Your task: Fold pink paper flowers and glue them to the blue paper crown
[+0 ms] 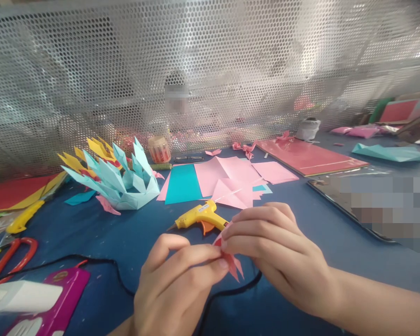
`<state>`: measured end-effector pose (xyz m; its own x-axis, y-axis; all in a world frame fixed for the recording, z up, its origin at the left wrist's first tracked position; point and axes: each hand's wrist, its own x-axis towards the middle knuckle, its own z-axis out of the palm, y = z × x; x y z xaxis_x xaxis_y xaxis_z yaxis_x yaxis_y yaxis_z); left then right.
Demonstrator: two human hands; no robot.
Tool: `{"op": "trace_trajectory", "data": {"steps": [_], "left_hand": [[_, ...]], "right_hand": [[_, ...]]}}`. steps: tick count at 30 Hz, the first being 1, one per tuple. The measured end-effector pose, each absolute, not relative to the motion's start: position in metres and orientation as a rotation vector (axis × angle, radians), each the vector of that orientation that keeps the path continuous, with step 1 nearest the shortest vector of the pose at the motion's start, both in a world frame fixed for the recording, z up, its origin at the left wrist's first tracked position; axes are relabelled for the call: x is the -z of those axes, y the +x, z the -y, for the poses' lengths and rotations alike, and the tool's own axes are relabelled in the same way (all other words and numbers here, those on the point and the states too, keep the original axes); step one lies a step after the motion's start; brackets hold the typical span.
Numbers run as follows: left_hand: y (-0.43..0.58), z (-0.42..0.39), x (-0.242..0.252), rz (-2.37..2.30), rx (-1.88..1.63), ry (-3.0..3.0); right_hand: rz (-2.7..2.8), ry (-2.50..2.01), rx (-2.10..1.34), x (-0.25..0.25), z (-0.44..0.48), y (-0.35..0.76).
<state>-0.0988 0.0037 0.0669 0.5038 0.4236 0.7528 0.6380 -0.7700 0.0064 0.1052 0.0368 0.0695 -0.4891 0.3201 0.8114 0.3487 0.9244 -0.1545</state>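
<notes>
Between both hands is a small folded pink paper piece [234, 267], with pointed tips hanging below the fingers. My left hand [182, 275] pinches its left side between thumb and fingers. My right hand [276, 247] grips the upper right part, its fingertips meeting those of the left. The fingers hide much of the folds. Just behind the hands lies a yellow glue gun [198, 215] on its side, nozzle to the left, its handle end partly covered by my right hand. Pink paper sheets [219, 175] and a teal sheet [184, 183] lie beyond it.
Light-blue folded paper crown [133, 193] stands left, yellow folded pieces [100, 148] behind it. Red-handled scissors [24, 254], a yellow-handled cutter [26, 217] and a purple item [61, 294] sit at left. A black cord [115, 268] crosses the blue table. Red sheets [311, 156] lie right, before a perforated metal panel [210, 60].
</notes>
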Motion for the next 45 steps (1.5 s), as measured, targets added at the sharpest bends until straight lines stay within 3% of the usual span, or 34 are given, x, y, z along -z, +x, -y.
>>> {"op": "trace_trajectory", "data": {"steps": [11,26,32,37,42,45], "left_hand": [[-0.081,-0.005,-0.071,0.930,1.425,-2.427],[-0.076,-0.008,-0.062,0.964,1.575,-2.403],[-0.074,-0.007,-0.060,1.064,1.640,-2.498],[-0.076,-0.007,-0.055,1.445,1.858,-2.494],[-0.074,-0.014,-0.056,2.014,2.348,-2.341],[-0.072,-0.019,-0.058,2.130,2.505,-2.285]], "right_hand": [[2.124,-0.479,0.044,-0.067,-0.038,0.105],[2.129,-0.519,0.170,-0.064,-0.034,0.105],[2.033,-0.651,0.016,-0.063,-0.037,0.101],[2.017,-0.672,-0.010,-0.066,-0.040,0.103],[1.886,-0.765,0.016,-0.067,-0.045,0.107],[1.687,-0.910,-0.479,-0.062,-0.053,0.107]]}}
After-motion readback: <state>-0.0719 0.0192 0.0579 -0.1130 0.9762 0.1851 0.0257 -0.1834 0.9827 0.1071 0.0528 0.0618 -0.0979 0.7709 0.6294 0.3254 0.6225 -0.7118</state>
